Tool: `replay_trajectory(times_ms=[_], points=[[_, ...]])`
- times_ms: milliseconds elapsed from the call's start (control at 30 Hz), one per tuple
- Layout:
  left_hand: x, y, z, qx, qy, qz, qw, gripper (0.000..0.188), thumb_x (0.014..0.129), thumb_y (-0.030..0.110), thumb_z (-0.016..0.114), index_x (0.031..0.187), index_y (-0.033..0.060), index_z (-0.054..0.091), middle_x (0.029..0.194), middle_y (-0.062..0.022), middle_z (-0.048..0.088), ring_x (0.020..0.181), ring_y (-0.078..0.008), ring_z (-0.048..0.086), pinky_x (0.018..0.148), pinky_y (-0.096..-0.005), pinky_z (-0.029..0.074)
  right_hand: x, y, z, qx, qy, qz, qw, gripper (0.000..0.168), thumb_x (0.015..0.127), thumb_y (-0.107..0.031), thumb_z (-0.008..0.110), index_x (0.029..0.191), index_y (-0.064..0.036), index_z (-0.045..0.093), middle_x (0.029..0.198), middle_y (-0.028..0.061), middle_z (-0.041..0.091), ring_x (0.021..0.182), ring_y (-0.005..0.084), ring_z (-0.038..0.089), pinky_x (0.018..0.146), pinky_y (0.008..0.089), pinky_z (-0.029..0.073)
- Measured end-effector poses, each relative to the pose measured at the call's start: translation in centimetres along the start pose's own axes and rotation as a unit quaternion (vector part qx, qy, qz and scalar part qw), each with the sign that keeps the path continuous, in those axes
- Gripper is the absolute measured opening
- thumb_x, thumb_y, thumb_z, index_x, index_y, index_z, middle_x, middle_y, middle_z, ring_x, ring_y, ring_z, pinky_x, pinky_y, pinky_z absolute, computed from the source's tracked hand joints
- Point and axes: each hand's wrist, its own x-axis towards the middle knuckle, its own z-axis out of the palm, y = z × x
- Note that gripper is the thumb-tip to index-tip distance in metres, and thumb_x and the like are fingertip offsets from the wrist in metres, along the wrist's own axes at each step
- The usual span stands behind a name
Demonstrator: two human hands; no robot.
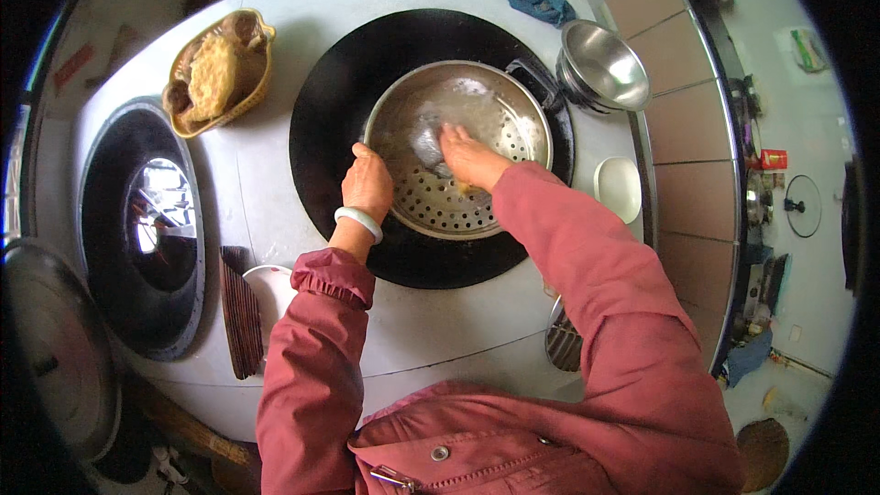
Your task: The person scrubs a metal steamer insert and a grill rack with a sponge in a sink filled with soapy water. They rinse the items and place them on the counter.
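Note:
A round stainless steel steamer pan (459, 218) with a perforated base sits tilted inside a large black wok (337, 89). My left hand (368, 179), with a pale bangle at the wrist, grips the pan's left rim. Inside the pan, my right hand (471, 155) is palm down near the middle, fingers together and pointing away from me. Water (430, 141) glistens and looks blurred by its fingertips. A bit of something yellowish (467, 188) shows under the palm; whether the hand holds it is hidden.
A yellow basket (265, 79) holding flat bread stands back left. A second wok (103, 220) is set into the counter at left. On the right are a steel bowl (608, 65), a blue cloth (537, 3) and a pale dish (617, 189). A slatted brown object (240, 316) lies near my left forearm.

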Motion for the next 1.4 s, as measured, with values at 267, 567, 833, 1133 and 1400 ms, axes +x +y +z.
replay_trajectory(times_ms=[267,567,833,1133,1400], points=[[0.8,-0.3,-1.4,-0.007,0.009,-0.035,0.999,0.018,0.092,0.012,0.041,0.101,-0.0033,0.039,0.090,-0.0329,0.062,0.088,-0.0475,0.062,0.076,-0.0518,0.050,-4.0,-2.9,-6.5,-0.185,-0.329,-0.071,0.923,0.033,0.082,-0.027,0.062,0.102,-0.002,0.068,0.106,0.0242,0.064,0.095,0.0365,0.064,0.073,0.0420,0.052],[-1.2,1.5,-1.9,-0.043,-0.028,-0.075,0.996,0.020,0.091,0.011,0.044,0.103,-0.0042,0.039,0.095,-0.0338,0.061,0.093,-0.0482,0.060,0.080,-0.0526,0.049,-1.2,-8.7,-7.1,0.258,0.014,-0.012,0.966,0.030,0.078,-0.012,0.058,0.106,0.000,0.058,0.092,0.0222,0.064,0.091,0.0340,0.063,0.079,0.0425,0.050],[-2.0,2.1,-1.9,0.016,0.009,-0.010,1.000,0.018,0.085,0.005,0.049,0.096,-0.0041,0.038,0.081,-0.0291,0.064,0.078,-0.0430,0.065,0.068,-0.0485,0.053,4.4,-11.8,-10.2,0.237,0.145,-0.066,0.958,0.027,0.095,-0.018,0.038,0.105,0.004,0.051,0.106,0.0299,0.049,0.104,0.0447,0.053,0.083,0.0499,0.048],[-2.6,2.3,-3.8,-0.004,-0.015,-0.025,1.000,0.020,0.083,0.002,0.050,0.099,-0.0042,0.039,0.087,-0.0307,0.063,0.086,-0.0457,0.063,0.074,-0.0503,0.051,2.7,1.2,-11.8,-0.358,0.212,-0.031,0.909,0.017,0.077,-0.010,0.059,0.085,-0.002,0.072,0.102,0.0179,0.056,0.093,0.0309,0.058,0.071,0.0344,0.053],[-4.7,3.6,-3.5,-0.028,0.020,-0.038,0.999,0.023,0.083,0.004,0.051,0.100,-0.0049,0.038,0.090,-0.0329,0.062,0.087,-0.0484,0.061,0.076,-0.0515,0.050,-10.9,1.1,-12.7,-0.107,0.133,0.176,0.970,0.016,0.076,-0.010,0.060,0.078,0.001,0.072,0.080,0.0197,0.068,0.080,0.0361,0.067,0.069,0.0426,0.055]])
